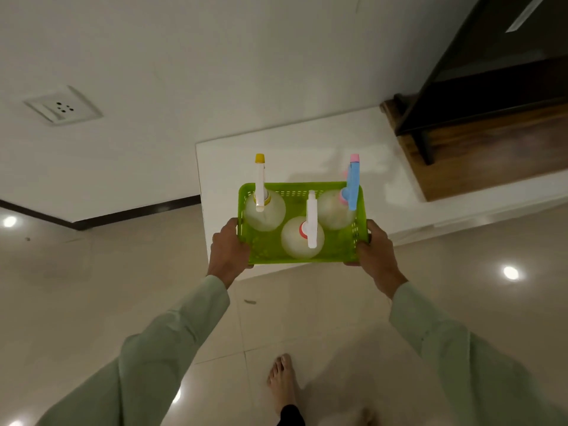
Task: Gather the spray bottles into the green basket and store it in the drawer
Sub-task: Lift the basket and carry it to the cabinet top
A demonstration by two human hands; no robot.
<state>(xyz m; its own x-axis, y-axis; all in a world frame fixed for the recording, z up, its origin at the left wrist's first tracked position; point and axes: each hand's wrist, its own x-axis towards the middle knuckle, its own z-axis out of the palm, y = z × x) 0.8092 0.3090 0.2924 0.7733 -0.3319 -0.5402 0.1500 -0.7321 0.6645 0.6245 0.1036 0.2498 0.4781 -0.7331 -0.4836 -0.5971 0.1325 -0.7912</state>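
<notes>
I hold the green basket (267, 252) at the near left corner of a white counter (307, 149). My left hand (229, 249) grips its left rim and my right hand (376, 252) grips its right rim. Three clear spray bottles stand upright inside. One with a yellow-tipped white nozzle (260, 186) is at the back left. One with a blue and pink head (353, 186) is at the back right. One with a white head and red collar (311, 222) is at the front middle. No drawer is in view.
A dark wooden cabinet (479, 130) stands on the counter at the right. A white wall with a socket (63, 107) is to the left. Glossy beige floor tiles (123, 272) lie below, with a bare foot (282, 382) near the bottom.
</notes>
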